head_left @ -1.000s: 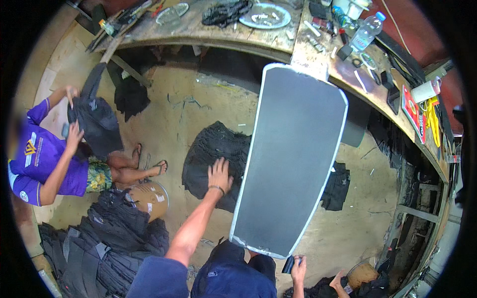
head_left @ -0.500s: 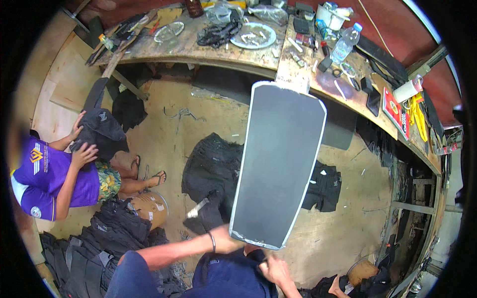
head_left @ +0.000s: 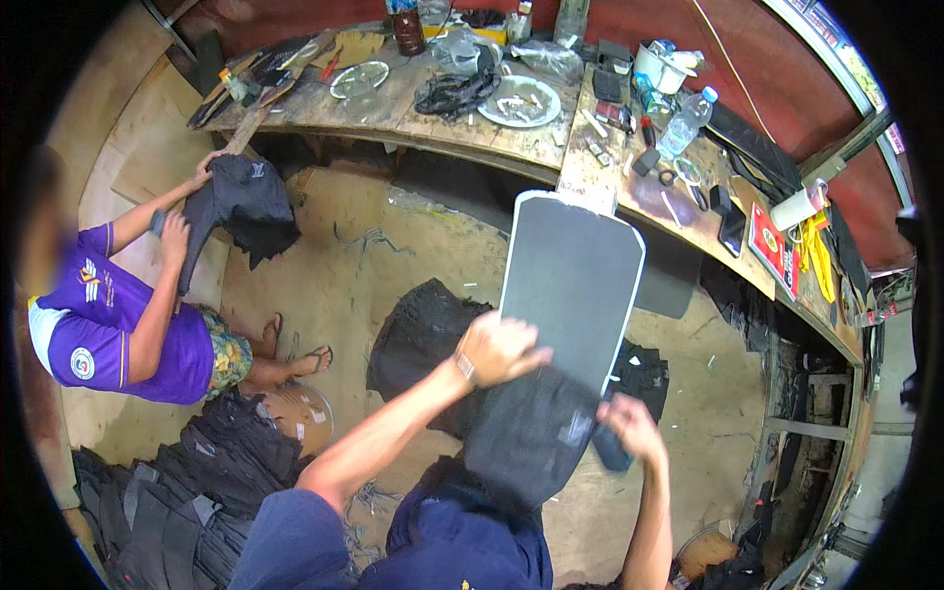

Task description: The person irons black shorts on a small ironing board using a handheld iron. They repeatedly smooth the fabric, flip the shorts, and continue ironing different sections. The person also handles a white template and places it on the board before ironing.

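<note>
The left hand (head_left: pixel 503 349) lies palm down near the middle of the frame, at the upper edge of a black knit-like cloth piece (head_left: pixel 526 433); its grip is loose, fingers extended, with no clear pinch on the cloth. The right hand (head_left: pixel 634 428), just right of it and lower, has its grip curled closed around a small dark handheld block (head_left: pixel 612 452), blurred by motion. The cloth covers the near end of a long grey board with clipped corners and a pale rim (head_left: pixel 570 280), which runs from the upper centre toward the person's lap.

For a flat lay, an even, light draw from both sides of the board would probably serve best, keeping the upper edge square to the pale rim and the light patch free of folds. The block is best kept from snagging the weave.

The cloth looks soft, matt and slightly stretchy; the board looks smooth and rigid. Similar black cloth lies in a ragged-edged heap (head_left: pixel 418 339) on the floor left of the board, and in a thick pile (head_left: pixel 187 501) at lower left. The table (head_left: pixel 511 147) across the top is rough, stained wood.
</note>
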`<state>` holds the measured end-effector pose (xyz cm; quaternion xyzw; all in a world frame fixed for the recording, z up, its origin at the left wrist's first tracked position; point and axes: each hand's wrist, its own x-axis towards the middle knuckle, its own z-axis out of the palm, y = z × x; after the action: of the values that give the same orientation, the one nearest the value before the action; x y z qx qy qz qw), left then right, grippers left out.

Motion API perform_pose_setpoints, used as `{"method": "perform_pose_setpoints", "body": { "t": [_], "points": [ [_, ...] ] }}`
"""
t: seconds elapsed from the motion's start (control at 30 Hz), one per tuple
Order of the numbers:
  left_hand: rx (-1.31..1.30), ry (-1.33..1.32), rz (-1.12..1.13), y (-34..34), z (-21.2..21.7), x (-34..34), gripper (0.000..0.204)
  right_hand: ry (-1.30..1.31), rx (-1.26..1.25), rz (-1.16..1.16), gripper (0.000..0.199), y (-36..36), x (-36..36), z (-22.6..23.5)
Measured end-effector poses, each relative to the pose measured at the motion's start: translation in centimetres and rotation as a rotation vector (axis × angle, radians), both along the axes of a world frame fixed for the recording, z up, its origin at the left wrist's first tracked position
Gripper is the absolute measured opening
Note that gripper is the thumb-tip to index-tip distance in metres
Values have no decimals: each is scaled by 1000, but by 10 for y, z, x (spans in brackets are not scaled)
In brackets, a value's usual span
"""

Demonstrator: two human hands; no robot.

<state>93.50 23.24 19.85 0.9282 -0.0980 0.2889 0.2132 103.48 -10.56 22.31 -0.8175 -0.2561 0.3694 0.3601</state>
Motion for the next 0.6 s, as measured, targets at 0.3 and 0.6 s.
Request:
{"method": "perform_pose_setpoints", "body": {
  "t": [0.3, 0.6],
  "points": [
    [-51, 560, -133, -71, 25, -24, 69, 90, -584, 127, 76, 21, -27, 42],
    [39, 369, -46, -41, -39, 117, 91, -253, -362, 53, 77, 51, 107, 9]
  ]
}}
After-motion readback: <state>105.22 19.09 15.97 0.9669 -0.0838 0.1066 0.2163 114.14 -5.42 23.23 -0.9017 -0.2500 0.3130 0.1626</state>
